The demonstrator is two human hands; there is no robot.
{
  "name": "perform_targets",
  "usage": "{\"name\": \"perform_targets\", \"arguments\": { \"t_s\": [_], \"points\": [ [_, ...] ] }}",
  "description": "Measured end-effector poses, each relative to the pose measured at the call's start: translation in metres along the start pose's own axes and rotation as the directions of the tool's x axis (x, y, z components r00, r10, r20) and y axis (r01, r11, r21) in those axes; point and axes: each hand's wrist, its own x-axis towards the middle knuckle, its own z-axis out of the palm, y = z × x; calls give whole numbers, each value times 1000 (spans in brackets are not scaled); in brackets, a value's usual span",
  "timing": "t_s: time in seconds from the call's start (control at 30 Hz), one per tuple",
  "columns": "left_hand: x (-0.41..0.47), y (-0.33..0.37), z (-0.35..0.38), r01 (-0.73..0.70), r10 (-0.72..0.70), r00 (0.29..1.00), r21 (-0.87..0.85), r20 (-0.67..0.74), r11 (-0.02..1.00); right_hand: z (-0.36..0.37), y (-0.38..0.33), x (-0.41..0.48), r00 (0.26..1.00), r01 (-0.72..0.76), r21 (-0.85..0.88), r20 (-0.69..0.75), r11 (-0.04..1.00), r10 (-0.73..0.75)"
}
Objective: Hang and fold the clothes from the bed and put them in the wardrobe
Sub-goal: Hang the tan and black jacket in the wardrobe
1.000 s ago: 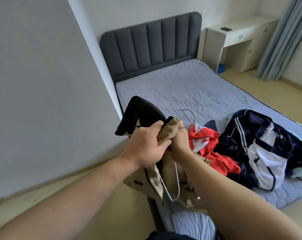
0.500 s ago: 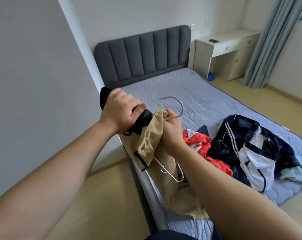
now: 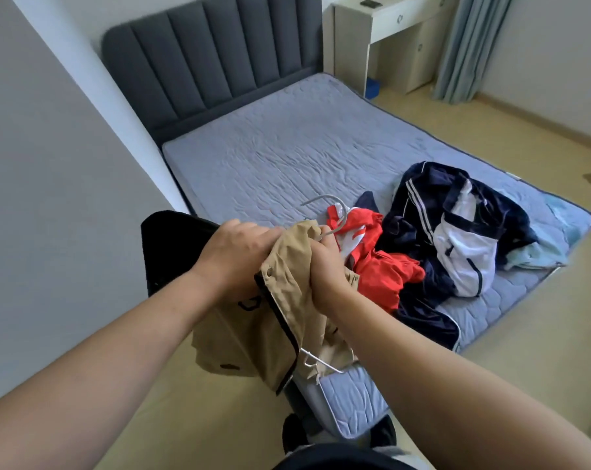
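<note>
I hold a tan jacket with black sleeves and black trim over the near left corner of the bed. My left hand grips its collar area from the left. My right hand clutches the tan cloth together with a white wire hanger, whose hook sticks up above my fingers and whose lower bar shows below the jacket. On the mattress to the right lie a red and white garment, a navy and white track jacket and a pale blue cloth.
A grey wall panel stands close on the left. The dark padded headboard is at the far end, a white desk and a blue-grey curtain at the back right. Wooden floor surrounds the bed.
Both hands have come down with the jacket and hanger. My left hand has slid from the black sleeve up against the tan collar beside my right hand.
</note>
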Motion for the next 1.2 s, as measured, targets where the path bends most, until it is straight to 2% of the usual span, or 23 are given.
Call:
{"name": "perform_targets", "arguments": {
  "t_s": [0.1, 0.2, 0.3, 0.33, 0.4, 0.47, 0.57, 0.67, 0.73, 0.87, 0.93, 1.0, 1.03, 1.13, 1.2],
  "points": [
    [1, 5, 10, 9, -9, 999, -6, 44, 1000, -10, 9, -3, 996, -72, 32, 46, 997, 70],
    [5, 7, 15, 64, -67, 996, 52, 65, 997, -24, 6, -4, 980, -134, -90, 139, 987, 146],
    [9, 16, 16, 43, -46, 999, 120, 29, 992, -49, -5, -5, 900, -220, -135, 354, 966, 254],
    [10, 17, 14, 54, -55, 998, 125, 10, 991, -58, -8, -6, 870, -277, -150, 380, 949, 314],
    [13, 18, 10, 103, -101, 995, 128, -20, 986, -75, -9, -8, 847, -358, -191, 344, 914, 404],
    [14, 20, 5, 132, -129, 991, 116, -32, 984, -87, -6, -9, 873, -313, -392, 240, 865, 424],
    [15, 29, -5, 137, -129, 990, 141, -60, 981, -96, 3, -4, 876, -112, -774, 219, 623, 429],
    [16, 38, -19, 147, -136, 988, 186, -74, 971, -105, 20, 8, 925, 23, -970, 112, 242, 363],
    [14, 42, -27, 170, -153, 984, 221, -90, 960, -109, 29, 15, 931, -28, -997, 0, 73, 365],
    [2, 43, -46, 248, -206, 961, 250, -183, 936, -119, 41, 24, 905, -139, -987, -161, -84, 394],
    [-9, 40, -57, 346, -313, 936, 245, -164, 906, -121, 38, 28, 906, -153, -983, -180, -100, 384],
    [-20, 34, -63, 454, -443, 891, 249, -102, 855, -120, 27, 37, 927, -100, -995, -101, -19, 360],
    [-28, 30, -66, 539, -543, 837, 275, -68, 796, -115, 20, 41, 939, -56, -998, -39, 39, 342],
    [-53, 15, -75, 789, -811, 584, 254, -30, 559, -85, -16, 44, 975, 35, -979, 77, 200, 209],
    [-68, 9, -80, 858, -875, 484, 196, -3, 474, -63, -40, 42, 976, 192, -961, 209, 197, 65]
  ]
}}
